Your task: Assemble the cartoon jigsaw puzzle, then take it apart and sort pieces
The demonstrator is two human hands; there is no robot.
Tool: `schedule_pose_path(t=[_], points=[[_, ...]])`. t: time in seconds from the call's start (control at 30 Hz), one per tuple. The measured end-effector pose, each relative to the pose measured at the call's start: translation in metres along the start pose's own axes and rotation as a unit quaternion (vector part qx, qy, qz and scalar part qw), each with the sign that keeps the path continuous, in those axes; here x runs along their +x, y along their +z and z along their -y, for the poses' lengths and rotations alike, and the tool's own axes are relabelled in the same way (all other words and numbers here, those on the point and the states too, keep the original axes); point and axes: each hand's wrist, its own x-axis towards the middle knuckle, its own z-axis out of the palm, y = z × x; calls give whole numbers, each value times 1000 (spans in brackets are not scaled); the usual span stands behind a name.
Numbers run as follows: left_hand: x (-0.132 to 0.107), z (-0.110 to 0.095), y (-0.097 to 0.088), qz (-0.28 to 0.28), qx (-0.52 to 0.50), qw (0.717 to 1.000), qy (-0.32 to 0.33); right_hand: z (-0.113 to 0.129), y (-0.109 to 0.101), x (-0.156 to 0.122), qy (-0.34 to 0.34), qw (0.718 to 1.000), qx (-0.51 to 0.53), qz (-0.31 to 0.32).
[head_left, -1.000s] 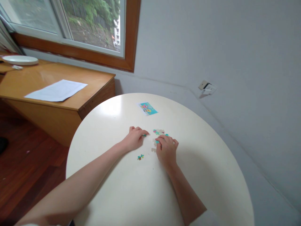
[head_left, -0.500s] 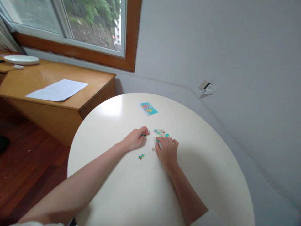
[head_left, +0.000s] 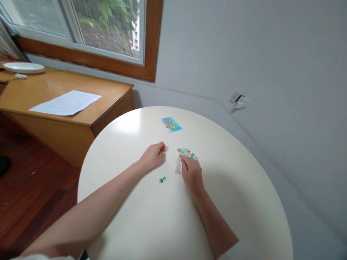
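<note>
My left hand (head_left: 154, 155) is closed in a pinch above the table, left of the pile. A small pale edge, seemingly a puzzle piece (head_left: 166, 148), pokes out at its fingertips. Across from it, my right hand (head_left: 192, 172) rests on the near side of a pile of puzzle pieces (head_left: 185, 151), thumb and fingers drawn together. Whatever is between those fingers is hidden. Some pieces in the pile show teal and pink, others their pale grey backs. A small teal, yellow and brown cluster of puzzle pieces (head_left: 162, 179) lies nearer me, between the forearms.
A teal picture card (head_left: 171, 124) lies toward the far side of the round white table (head_left: 233, 144). At the left stands a wooden desk (head_left: 111, 86) with a paper sheet (head_left: 66, 103) and a white plate (head_left: 24, 68). The wall with a socket (head_left: 240, 100) is behind.
My left hand has moved slightly up and left, away from the pile. The right hand's fingers have drawn together from a wider spread, uncovering pale pieces on the pile's left side.
</note>
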Motion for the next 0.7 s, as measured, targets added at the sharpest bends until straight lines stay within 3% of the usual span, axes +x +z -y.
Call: schedule_pose_path(t=[0.17, 0.37, 0.5, 0.6, 0.7], points=[[0, -2, -1, 5, 22, 1000, -1, 7, -2, 1, -13, 999, 28, -11], [1, -1, 1, 1, 26, 1000, 5, 16, -3, 4, -112, 993, 24, -28], [1, 0, 2, -2, 18, 1000, 7, 17, 1, 3, -151, 987, 49, 15], [1, 1, 2, -3, 13, 1000, 5, 17, 2, 3, -153, 985, 72, 35], [1, 1, 1, -4, 14, 1000, 6, 16, 1, 4, -135, 989, 58, 14]])
